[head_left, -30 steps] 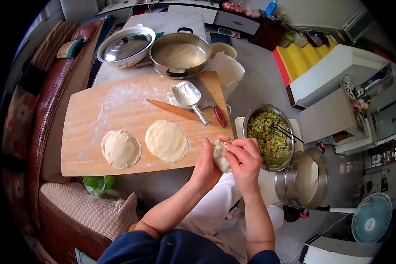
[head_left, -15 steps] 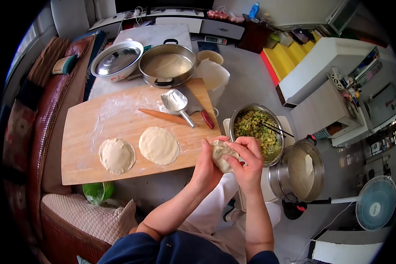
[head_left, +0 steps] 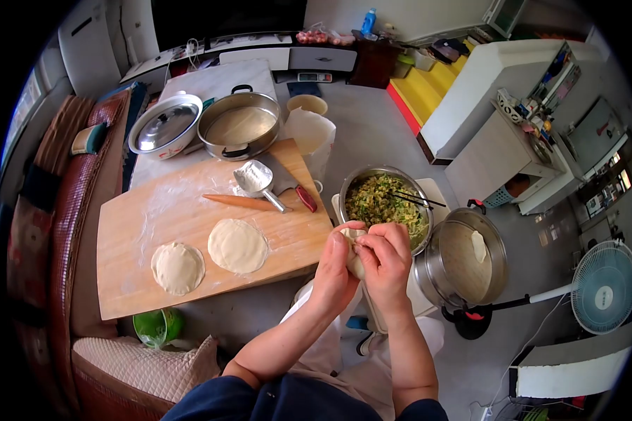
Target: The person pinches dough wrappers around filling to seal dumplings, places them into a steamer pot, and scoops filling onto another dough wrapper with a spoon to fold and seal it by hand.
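Both hands meet in front of me around a pale dough bun point(head_left: 356, 261), partly covered by the fingers. My left hand point(head_left: 335, 270) cups it from the left, while my right hand point(head_left: 386, 261) pinches its upper edge with thumb and fingers. Just beyond the hands sits a metal bowl point(head_left: 344, 184) of chopped vegetable filling point(head_left: 379, 200), with dark chopsticks point(head_left: 418, 200) lying across it. On the wooden board point(head_left: 137, 274) to the left lie two flat dough rounds: a wrinkled one point(head_left: 178, 268) and a smoother one point(head_left: 237, 245).
A flour scoop point(head_left: 254, 177), rolling pin point(head_left: 239, 202) and red-handled knife point(head_left: 306, 198) lie on the board. Behind stand a steel pot point(head_left: 240, 126) and a lidded basin point(head_left: 165, 125). Rightward are a steamer pot point(head_left: 463, 270) holding one dough piece point(head_left: 478, 246) and a fan point(head_left: 604, 288).
The fingers have drawn closer together over the bun, so less of it shows. My view has shifted, moving the board and pots leftward in the picture.
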A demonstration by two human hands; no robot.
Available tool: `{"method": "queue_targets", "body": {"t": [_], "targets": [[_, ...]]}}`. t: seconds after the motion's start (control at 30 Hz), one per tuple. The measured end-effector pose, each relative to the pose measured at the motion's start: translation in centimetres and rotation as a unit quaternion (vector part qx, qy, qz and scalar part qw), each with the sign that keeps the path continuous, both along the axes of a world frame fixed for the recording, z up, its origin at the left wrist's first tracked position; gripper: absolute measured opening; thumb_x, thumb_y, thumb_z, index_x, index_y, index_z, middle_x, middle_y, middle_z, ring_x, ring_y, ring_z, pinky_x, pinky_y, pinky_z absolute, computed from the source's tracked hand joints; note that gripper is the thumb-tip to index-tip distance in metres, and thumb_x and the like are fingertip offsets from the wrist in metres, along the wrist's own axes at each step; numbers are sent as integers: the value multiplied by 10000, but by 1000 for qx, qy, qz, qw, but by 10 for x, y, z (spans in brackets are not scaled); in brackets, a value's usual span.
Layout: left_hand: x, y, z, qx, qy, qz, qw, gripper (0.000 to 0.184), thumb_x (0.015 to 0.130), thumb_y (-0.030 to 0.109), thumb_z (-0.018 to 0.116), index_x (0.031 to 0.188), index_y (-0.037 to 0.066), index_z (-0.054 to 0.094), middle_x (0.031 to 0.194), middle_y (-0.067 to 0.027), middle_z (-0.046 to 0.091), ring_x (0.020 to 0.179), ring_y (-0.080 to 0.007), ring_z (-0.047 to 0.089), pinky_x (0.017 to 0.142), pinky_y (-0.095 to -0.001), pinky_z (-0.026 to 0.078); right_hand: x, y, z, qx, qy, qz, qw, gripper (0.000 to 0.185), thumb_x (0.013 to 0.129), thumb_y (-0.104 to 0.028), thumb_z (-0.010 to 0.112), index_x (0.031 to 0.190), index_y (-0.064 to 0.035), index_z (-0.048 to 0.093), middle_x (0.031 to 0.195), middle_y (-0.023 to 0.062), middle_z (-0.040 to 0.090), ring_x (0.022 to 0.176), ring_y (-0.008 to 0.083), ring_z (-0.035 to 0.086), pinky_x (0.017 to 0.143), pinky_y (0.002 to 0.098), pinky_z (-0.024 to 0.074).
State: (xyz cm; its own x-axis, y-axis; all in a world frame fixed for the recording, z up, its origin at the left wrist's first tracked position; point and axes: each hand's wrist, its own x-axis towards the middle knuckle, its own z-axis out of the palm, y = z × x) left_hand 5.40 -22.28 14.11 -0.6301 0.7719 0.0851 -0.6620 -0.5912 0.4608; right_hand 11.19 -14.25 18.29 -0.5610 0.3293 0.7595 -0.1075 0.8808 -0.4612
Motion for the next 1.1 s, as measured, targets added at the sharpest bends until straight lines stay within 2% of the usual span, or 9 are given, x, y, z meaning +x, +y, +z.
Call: {"method": "queue_targets", "body": {"t": [0.07, 0.2, 0.23, 0.3, 0.4, 0.53, 0.73, 0.93, 1.1], "targets": [[6, 6, 1, 2, 8, -6, 1000, 472, 1087, 449, 324, 1331, 68, 458, 1183, -69, 569, 1070, -155, 568, 952, -329, 482, 9, 6, 1, 9, -7, -8, 1000, 251, 723, 16, 764, 962, -34, 705, 923, 54, 600, 876, 253, 550, 734, 368, 468], [17, 12, 15, 26, 35, -23, 999, 432, 1048, 334, 500, 1376, 66, 418, 1245, -73, 546, 1127, -173, 556, 994, -340, 467, 34, 6, 30, -158, 6, 9, 987, 377, 745, -12, 777, 1117, -48, 728, 978, 53, 615, 935, 231, 568, 760, 340, 488], [20, 13, 13, 24, 62, -27, 997, 461, 1019, 287, 569, 1390, 66, 407, 1266, -74, 538, 1151, -177, 550, 1008, -341, 461, 38, 10, 30, -134, 15, 11, 991, 363, 742, -12, 780, 1099, -52, 736, 972, 52, 613, 928, 227, 567, 751, 340, 489], [23, 15, 13, 21, 122, -35, 992, 565, 946, 186, 681, 1413, 67, 387, 1301, -74, 524, 1195, -181, 534, 1031, -339, 449, 46, 18, 28, -88, 30, 12, 996, 333, 736, -13, 785, 1064, -61, 751, 961, 50, 610, 913, 220, 565, 733, 339, 490], [22, 15, 21, 13, 194, -55, 979, 824, 790, 45, 831, 1460, 81, 354, 1348, -66, 502, 1258, -165, 506, 1045, -334, 449, 59, 24, 34, -106, 28, 19, 994, 286, 720, -24, 798, 1001, -71, 766, 906, 35, 612, 865, 212, 564, 712, 324, 483], [25, 16, 22, -38, 268, -81, 959, 766, 828, 11, 775, 1462, 73, 348, 1286, -40, 543, 1205, -132, 533, 1006, -288, 458, 68, 28, 44, -39, 14, 10, 999, 285, 683, -29, 812, 960, -71, 761, 891, 26, 620, 842, 217, 562, 699, 324, 482], [32, 17, 27, -70, 319, -69, 943, 723, 842, -7, 739, 1454, 71, 360, 1272, -45, 538, 1181, -129, 533, 995, -287, 457, 71, 29, 51, 96, 4, -17, 995, 300, 641, -4, 803, 925, -81, 745, 901, 31, 630, 845, 243, 561, 683, 355, 492], [35, 15, 35, -40, 276, -90, 956, 727, 830, -1, 763, 1445, 72, 380, 1268, -44, 537, 1169, -127, 539, 991, -287, 465, 74, 29, 38, 116, 44, -33, 992, 322, 631, 6, 789, 942, -62, 736, 922, 37, 634, 868, 257, 569, 686, 365, 499], [30, 16, 28, 4, 229, -100, 968, 689, 826, 0, 760, 1414, 71, 409, 1300, -70, 545, 1218, -150, 531, 1021, -308, 462, 80, 27, 52, 43, 21, 7, 999, 335, 684, -61, 825, 1008, -46, 741, 973, 51, 637, 887, 248, 572, 674, 343, 501]]}}
